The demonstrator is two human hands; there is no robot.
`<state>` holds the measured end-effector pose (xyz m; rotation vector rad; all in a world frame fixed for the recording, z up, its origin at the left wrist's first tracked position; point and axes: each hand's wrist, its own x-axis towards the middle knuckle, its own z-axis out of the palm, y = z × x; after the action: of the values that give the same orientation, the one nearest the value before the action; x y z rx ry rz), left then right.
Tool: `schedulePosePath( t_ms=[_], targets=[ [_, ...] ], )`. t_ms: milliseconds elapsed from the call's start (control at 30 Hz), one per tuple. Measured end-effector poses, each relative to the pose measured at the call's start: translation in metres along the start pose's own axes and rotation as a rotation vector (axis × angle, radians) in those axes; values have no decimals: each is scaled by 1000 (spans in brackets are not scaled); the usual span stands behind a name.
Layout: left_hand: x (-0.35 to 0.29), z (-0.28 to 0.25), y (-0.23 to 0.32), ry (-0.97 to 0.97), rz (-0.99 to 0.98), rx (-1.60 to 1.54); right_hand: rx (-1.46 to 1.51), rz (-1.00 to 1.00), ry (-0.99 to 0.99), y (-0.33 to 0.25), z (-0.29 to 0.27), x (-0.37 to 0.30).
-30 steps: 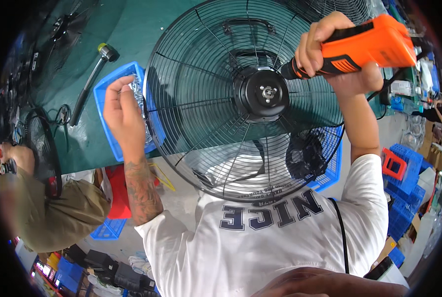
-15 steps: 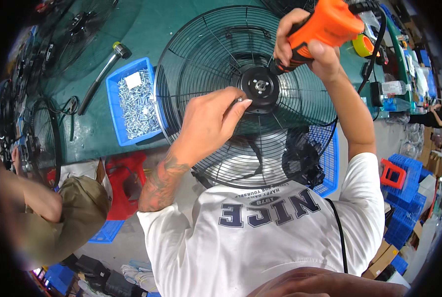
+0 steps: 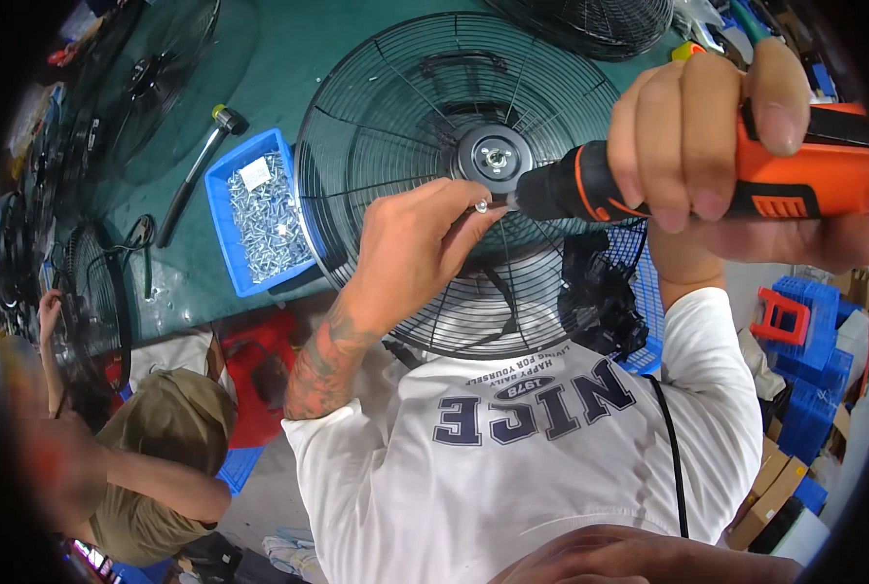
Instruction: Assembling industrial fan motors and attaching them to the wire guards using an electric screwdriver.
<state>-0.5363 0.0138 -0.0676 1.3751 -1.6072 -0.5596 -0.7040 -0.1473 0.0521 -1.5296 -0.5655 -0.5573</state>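
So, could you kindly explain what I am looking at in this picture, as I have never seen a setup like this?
There is no robot here: a person works with two bare hands. The view comes from the left of two fisheye cameras worn on the head, looking down, so straight edges bend near the rim.

The left hand pinches a small screw. The right hand grips an orange and black power driver, its tip close to the left fingertips.

Around them is a round black wire fan guard with a dark hub. On the green table, to the left, are a blue tray of screws and a mallet.
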Motion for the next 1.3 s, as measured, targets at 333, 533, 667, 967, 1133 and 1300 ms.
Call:
schedulePosePath(
  t_ms=[333, 533, 667, 967, 1133, 1300],
  targets=[
    [-12, -11, 4, 47, -50, 98, 48, 52, 75, 21, 9, 5],
    [-21, -81, -56, 509, -458, 194, 100, 98, 627, 60, 5, 6],
    [-33, -80, -99, 468, -492, 134, -189, 143, 585, 98, -8, 3],
    [-35, -70, -99, 359, -619, -22, -181, 259, 577, 115, -10, -3],
    [-30, -68, -88, 363, -642, -37, -240, 388, 438, 108, -11, -9],
    [-28, -66, -95, 435, -518, 96, -163, 415, 471, 104, -17, -7]
  ],
)
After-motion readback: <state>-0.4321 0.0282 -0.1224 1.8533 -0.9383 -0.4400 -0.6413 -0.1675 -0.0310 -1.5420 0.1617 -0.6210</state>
